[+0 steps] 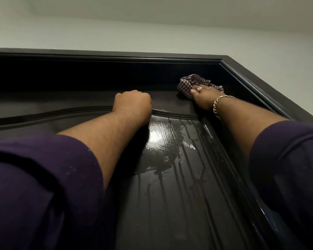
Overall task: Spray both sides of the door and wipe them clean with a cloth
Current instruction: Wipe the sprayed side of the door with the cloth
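Note:
The dark, glossy door (170, 186) fills the view, seen from below toward its top. Wet streaks of spray run down its raised panel. My right hand (203, 99) presses a checked purple-and-white cloth (190, 83) against the door's upper right part, close to the frame; a ring and a gold bracelet show on that hand and wrist. My left hand (132, 103) lies against the door at the upper middle, above the curved moulding, with its fingers curled into a fist and nothing visible in it. No spray bottle is in view.
The dark door frame (260, 76) runs along the top and down the right side. A white wall (152, 35) and ceiling rise above it. Both purple sleeves fill the lower corners of the view.

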